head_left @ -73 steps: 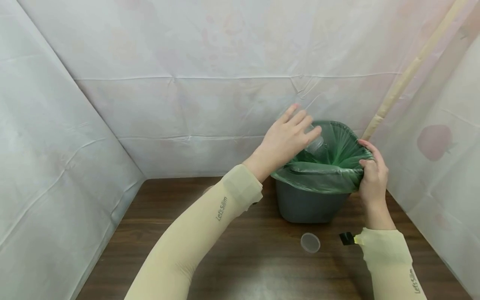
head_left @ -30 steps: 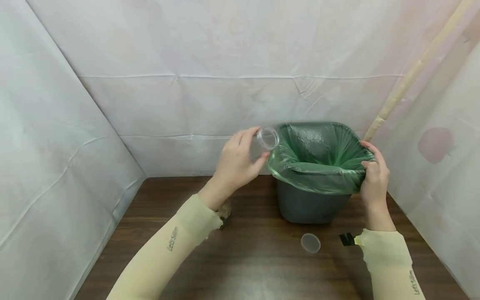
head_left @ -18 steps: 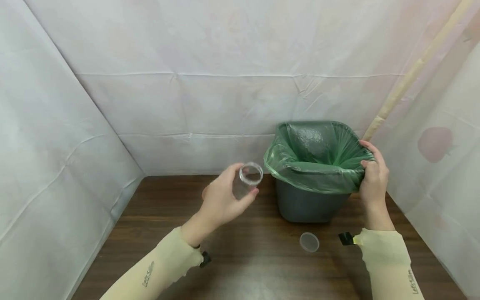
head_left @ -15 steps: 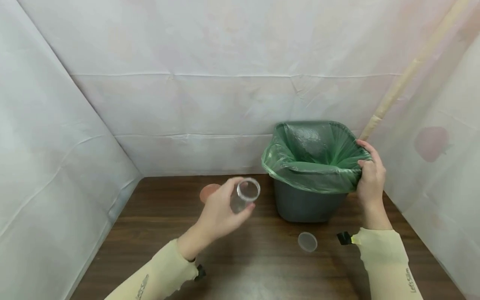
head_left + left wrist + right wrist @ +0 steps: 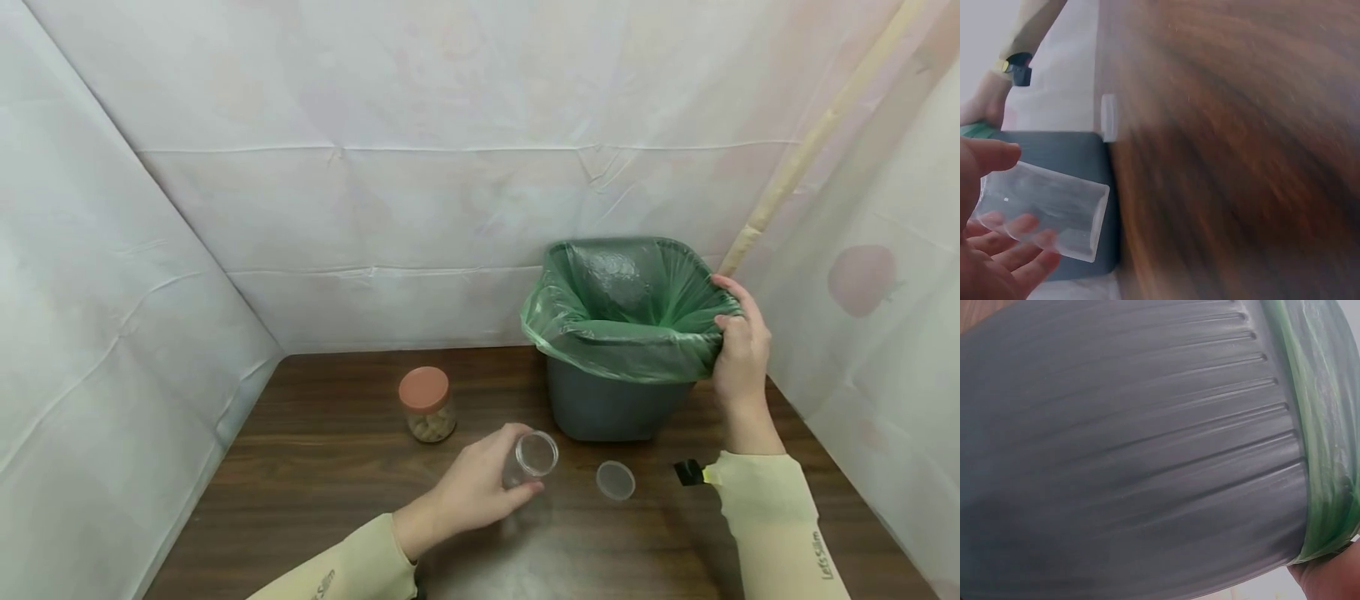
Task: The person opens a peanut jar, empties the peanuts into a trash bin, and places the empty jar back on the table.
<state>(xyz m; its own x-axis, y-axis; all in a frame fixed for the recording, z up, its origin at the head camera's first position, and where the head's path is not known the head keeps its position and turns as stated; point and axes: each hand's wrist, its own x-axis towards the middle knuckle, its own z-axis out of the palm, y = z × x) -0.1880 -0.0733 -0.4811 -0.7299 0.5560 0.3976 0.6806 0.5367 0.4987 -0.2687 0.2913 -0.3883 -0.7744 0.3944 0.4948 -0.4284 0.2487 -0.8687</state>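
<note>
My left hand (image 5: 480,479) holds a clear, lidless plastic jar (image 5: 534,458) low over the table, its mouth facing up. In the left wrist view the thumb is on one side of the jar (image 5: 1054,209) and the fingers curl round the other; nothing shows inside. To the jar's right lies a round translucent lid (image 5: 616,481). My right hand (image 5: 741,354) grips the right rim of a dark grey trash bin (image 5: 615,408), over the green bag (image 5: 622,354) that lines it. The right wrist view is mostly the ribbed bin wall (image 5: 1116,450), with only part of that hand at the corner.
A jar with a coral lid (image 5: 424,390) and light brown pieces inside stands left of the bin on the dark wooden table (image 5: 322,467). Pale patterned sheets (image 5: 375,208) hang behind and at both sides. A light pole (image 5: 817,142) leans behind the bin at right.
My left hand came away from above the bin with the clear jar, down and left, then slightly right towards the lid. The coral-lidded jar came into sight. The right hand stayed on the rim.
</note>
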